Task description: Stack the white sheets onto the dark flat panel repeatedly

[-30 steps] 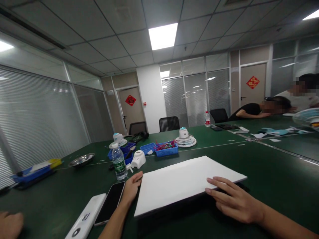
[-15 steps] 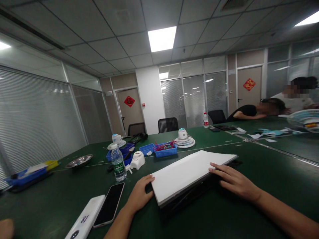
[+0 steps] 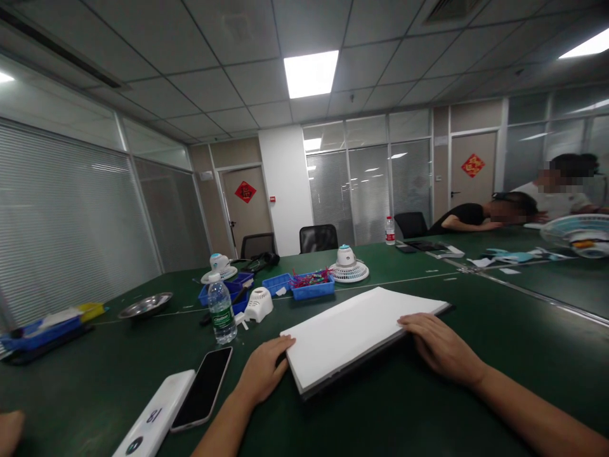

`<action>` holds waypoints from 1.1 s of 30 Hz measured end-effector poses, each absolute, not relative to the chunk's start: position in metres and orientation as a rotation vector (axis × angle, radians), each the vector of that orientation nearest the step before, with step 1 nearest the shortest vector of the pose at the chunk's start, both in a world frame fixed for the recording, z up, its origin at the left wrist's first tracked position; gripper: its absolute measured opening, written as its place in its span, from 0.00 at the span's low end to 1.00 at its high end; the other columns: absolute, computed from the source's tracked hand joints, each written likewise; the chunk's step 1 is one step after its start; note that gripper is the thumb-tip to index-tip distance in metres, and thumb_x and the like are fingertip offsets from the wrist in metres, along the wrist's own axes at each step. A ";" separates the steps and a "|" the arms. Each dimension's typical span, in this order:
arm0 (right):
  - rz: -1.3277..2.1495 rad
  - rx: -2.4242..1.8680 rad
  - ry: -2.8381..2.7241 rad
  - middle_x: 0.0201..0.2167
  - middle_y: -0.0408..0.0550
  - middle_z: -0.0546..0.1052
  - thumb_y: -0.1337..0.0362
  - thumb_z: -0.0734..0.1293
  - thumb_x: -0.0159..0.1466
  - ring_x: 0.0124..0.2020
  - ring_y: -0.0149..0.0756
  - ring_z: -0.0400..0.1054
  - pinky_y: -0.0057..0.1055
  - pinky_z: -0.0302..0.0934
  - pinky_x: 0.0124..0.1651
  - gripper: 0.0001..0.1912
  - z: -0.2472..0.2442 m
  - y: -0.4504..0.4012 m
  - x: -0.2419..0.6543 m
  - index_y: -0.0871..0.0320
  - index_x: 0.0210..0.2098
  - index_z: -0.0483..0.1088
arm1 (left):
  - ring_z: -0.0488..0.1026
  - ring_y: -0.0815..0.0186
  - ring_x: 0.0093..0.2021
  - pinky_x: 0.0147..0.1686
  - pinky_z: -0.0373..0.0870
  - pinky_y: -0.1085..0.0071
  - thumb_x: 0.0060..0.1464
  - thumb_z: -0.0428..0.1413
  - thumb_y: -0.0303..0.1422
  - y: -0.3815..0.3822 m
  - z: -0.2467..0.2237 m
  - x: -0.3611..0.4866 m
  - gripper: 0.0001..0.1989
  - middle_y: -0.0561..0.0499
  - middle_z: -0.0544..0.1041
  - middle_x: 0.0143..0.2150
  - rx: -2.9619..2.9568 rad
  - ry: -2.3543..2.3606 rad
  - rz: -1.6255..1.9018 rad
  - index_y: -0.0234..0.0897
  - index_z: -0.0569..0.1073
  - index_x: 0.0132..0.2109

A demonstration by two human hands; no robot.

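A large white sheet or stack of sheets (image 3: 356, 336) lies before me over a dark, thin backing that shows along its near edge. My left hand (image 3: 266, 368) grips its left edge, thumb and fingers around the corner side. At the near right edge, my right hand (image 3: 440, 346) has its fingers together and closed on the rim. Left of my left hand are a dark-screened phone (image 3: 203, 387) and a white box (image 3: 157, 412) with printed marks.
Beyond the sheets stand a water bottle (image 3: 221, 311), a white fan housing (image 3: 259, 304), a blue tray of coloured wires (image 3: 313, 285) and a small fan (image 3: 348, 265). A metal dish (image 3: 145, 306) is at left. Two people sit at far right; another person's hand shows lower left.
The dark backing has come closer under the white sheets, with less of it showing below. My right fingers have drawn together on the edge. The view has shifted slightly.
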State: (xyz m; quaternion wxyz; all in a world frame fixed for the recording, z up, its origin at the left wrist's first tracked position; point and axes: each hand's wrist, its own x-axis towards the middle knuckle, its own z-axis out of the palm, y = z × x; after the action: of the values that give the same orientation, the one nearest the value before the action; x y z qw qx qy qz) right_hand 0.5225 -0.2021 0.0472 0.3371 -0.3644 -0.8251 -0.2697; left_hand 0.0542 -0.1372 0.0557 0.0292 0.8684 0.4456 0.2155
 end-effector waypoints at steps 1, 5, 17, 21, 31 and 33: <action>-0.694 -0.964 -2.160 0.54 0.56 0.75 0.73 0.62 0.61 0.56 0.43 0.69 0.47 0.64 0.59 0.22 0.049 -0.204 0.520 0.58 0.55 0.67 | 0.68 0.60 0.63 0.64 0.62 0.59 0.60 0.51 0.34 -0.136 0.055 0.055 0.22 0.50 0.73 0.63 2.695 1.376 0.666 0.45 0.72 0.61; -0.657 -0.988 -2.279 0.54 0.56 0.74 0.75 0.63 0.53 0.56 0.48 0.67 0.51 0.60 0.60 0.22 0.056 -0.214 0.506 0.58 0.47 0.70 | 0.68 0.58 0.64 0.64 0.64 0.57 0.60 0.52 0.35 -0.134 0.051 0.059 0.22 0.50 0.72 0.64 2.750 1.349 0.657 0.46 0.72 0.61; -0.701 -1.027 -2.149 0.51 0.56 0.76 0.75 0.62 0.60 0.51 0.42 0.71 0.42 0.67 0.54 0.25 0.043 -0.210 0.502 0.60 0.56 0.67 | 0.70 0.56 0.62 0.61 0.67 0.55 0.58 0.54 0.36 -0.137 0.051 0.067 0.23 0.48 0.73 0.62 2.823 1.286 0.572 0.45 0.72 0.60; -0.773 -0.961 -2.093 0.41 0.51 0.79 0.73 0.61 0.65 0.42 0.38 0.73 0.37 0.68 0.47 0.11 0.048 -0.212 0.502 0.58 0.43 0.72 | 0.72 0.58 0.60 0.61 0.67 0.57 0.57 0.55 0.37 -0.139 0.053 0.068 0.22 0.49 0.75 0.61 2.792 1.278 0.562 0.45 0.73 0.59; -1.003 -0.958 -2.116 0.40 0.49 0.79 0.73 0.61 0.66 0.41 0.38 0.74 0.36 0.68 0.46 0.13 0.086 -0.229 0.499 0.55 0.45 0.73 | 0.61 0.57 0.68 0.67 0.58 0.57 0.57 0.55 0.45 -0.138 0.055 0.062 0.29 0.47 0.67 0.67 2.504 1.417 0.722 0.42 0.69 0.63; -1.056 -0.979 -2.111 0.42 0.49 0.79 0.72 0.60 0.66 0.41 0.39 0.74 0.35 0.69 0.44 0.15 0.096 -0.236 0.507 0.54 0.46 0.73 | 0.57 0.55 0.70 0.68 0.55 0.56 0.57 0.54 0.48 -0.136 0.053 0.060 0.32 0.44 0.62 0.70 2.405 1.506 0.684 0.39 0.67 0.65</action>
State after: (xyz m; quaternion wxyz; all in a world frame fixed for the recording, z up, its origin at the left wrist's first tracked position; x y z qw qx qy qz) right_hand 0.5068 -0.2357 0.0965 0.2888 -0.3666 -0.7910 -0.3956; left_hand 0.0601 -0.1361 0.0534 0.1112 0.8189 0.5126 0.2330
